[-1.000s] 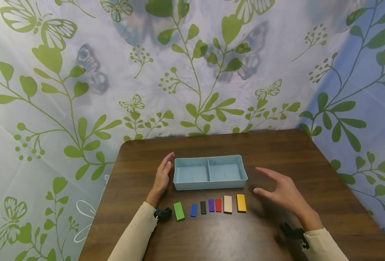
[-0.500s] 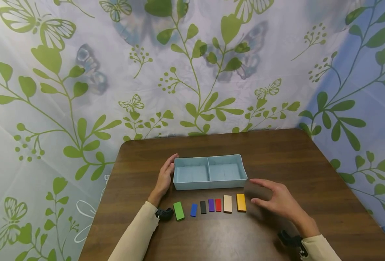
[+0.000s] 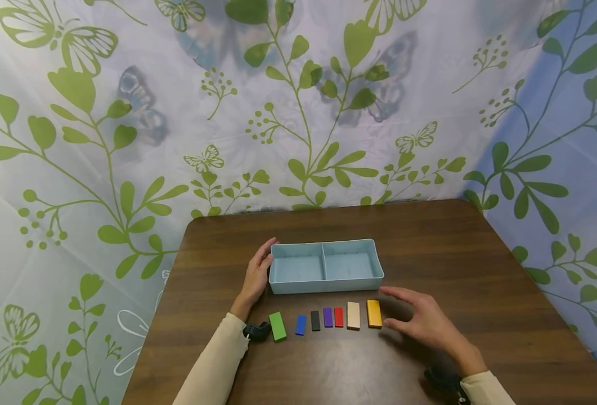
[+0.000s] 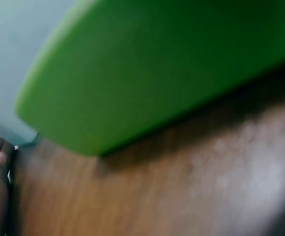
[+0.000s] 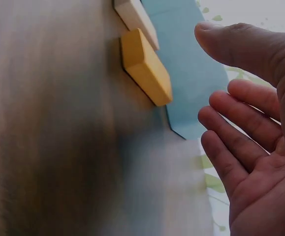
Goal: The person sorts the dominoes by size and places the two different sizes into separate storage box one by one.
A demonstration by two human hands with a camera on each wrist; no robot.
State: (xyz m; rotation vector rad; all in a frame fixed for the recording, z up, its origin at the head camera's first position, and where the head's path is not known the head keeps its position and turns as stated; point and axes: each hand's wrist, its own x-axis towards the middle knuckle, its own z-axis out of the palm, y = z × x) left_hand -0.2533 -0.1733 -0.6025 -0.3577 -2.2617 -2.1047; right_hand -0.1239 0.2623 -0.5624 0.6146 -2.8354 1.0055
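Note:
A light blue box [image 3: 300, 287] with two compartments lies on the table. My left hand [image 3: 254, 278] rests along its left end with fingers extended. In front of the box is a row of blocks: green [image 3: 277, 327], blue [image 3: 300, 325], black [image 3: 315, 320], purple [image 3: 327, 317], red [image 3: 339, 317], beige [image 3: 353, 316] and yellow [image 3: 374, 314]. My right hand [image 3: 423, 319] holds nothing; its thumb and fingers are spread just right of the yellow block. The right wrist view shows the yellow block [image 5: 144, 66] apart from that hand. The green block [image 4: 132, 73] fills much of the left wrist view, blurred.
The brown wooden table [image 3: 430, 236] reaches back to a patterned curtain [image 3: 298, 112]. A black wrist strap [image 3: 259, 332] on the left arm sits close to the green block. Another strap [image 3: 442, 378] is on the right arm.
My right hand has moved left and toward the front, closer to the yellow block. My left hand has shifted slightly right, against the box. The blocks and box stay in place.

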